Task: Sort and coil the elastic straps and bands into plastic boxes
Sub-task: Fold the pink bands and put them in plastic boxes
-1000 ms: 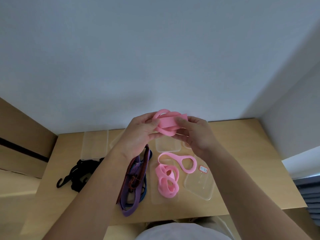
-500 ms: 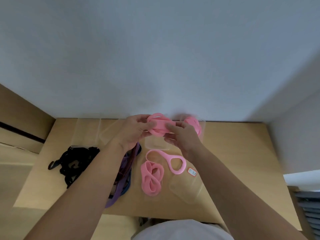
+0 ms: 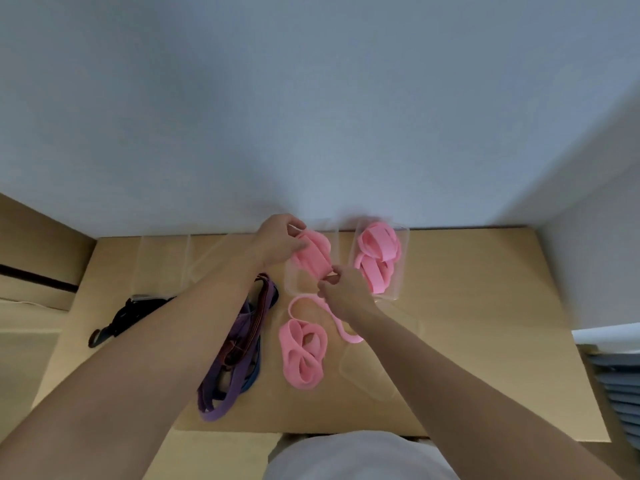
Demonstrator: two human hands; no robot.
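A coiled pink band (image 3: 313,255) sits over a clear plastic box (image 3: 293,285) at the back of the table. My left hand (image 3: 277,241) grips its far end. My right hand (image 3: 341,289) pinches its near end. To the right, a second clear box (image 3: 401,268) holds two coiled pink bands (image 3: 377,254). On the table nearer me lie a folded pink band (image 3: 303,355) and a loose pink loop (image 3: 304,301), partly hidden by my right wrist.
Purple, blue and striped straps (image 3: 235,368) lie in a pile under my left forearm. Black hooked straps (image 3: 128,317) lie at the left. Clear lids or boxes (image 3: 367,375) rest at the front right and back left (image 3: 166,251). The wall runs along the table's far edge.
Both hands have moved down and away from me, lowering the coiled pink band from mid-air to the clear box. The camera has tilted, showing more of the table.
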